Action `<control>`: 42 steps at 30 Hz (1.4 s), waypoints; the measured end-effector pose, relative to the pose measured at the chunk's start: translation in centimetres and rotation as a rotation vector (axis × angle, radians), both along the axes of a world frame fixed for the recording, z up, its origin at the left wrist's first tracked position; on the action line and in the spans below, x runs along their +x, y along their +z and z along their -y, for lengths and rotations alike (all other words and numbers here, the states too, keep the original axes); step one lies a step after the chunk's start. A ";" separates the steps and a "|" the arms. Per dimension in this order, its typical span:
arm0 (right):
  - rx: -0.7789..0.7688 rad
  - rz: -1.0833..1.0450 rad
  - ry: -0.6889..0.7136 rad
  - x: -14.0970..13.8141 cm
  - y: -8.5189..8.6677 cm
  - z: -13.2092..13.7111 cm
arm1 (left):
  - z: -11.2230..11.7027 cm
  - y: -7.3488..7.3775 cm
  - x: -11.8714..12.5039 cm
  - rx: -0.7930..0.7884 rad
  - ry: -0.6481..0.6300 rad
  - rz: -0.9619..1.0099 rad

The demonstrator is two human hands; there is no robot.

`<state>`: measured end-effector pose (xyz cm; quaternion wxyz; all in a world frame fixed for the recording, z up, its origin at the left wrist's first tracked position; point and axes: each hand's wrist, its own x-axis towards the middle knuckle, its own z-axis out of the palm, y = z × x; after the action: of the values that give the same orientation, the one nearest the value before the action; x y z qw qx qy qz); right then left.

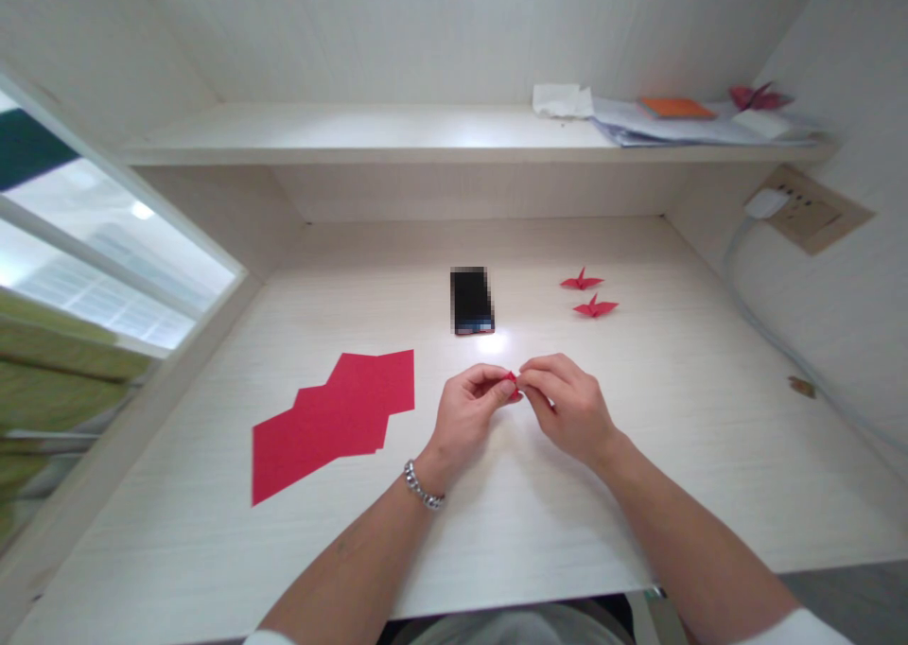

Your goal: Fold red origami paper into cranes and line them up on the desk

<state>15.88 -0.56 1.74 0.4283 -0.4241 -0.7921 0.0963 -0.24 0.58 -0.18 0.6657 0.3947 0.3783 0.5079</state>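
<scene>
Between my two hands is a small piece of folded red paper (pixel 512 387), mostly covered by fingers. My left hand (pixel 469 406) pinches it between thumb and forefinger. From the other side, my right hand (pixel 566 401) has its fingertips pressed together at the paper's right edge. Two finished red paper cranes, a farther crane (pixel 582 282) and a nearer crane (pixel 596 308), sit beyond my right hand. Overlapping sheets of red paper (pixel 333 413) lie flat to the left of my left hand.
A phone (pixel 472 301) lies on the desk beyond my hands. The shelf (pixel 355 134) at the back carries papers (pixel 624 125), an orange square (pixel 677 108) and another red crane (pixel 759 96). A cable (pixel 752 309) runs down the right wall from a socket (pixel 812 212).
</scene>
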 end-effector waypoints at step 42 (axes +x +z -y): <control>-0.647 -0.564 -0.025 -1.0 -1.5 -0.6 | -0.2 0.2 -0.1 -0.072 -0.035 0.040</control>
<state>14.89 0.00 0.29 0.4743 -0.5031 -0.5678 0.4467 -0.33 0.76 0.03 0.6957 0.3668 0.3760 0.4899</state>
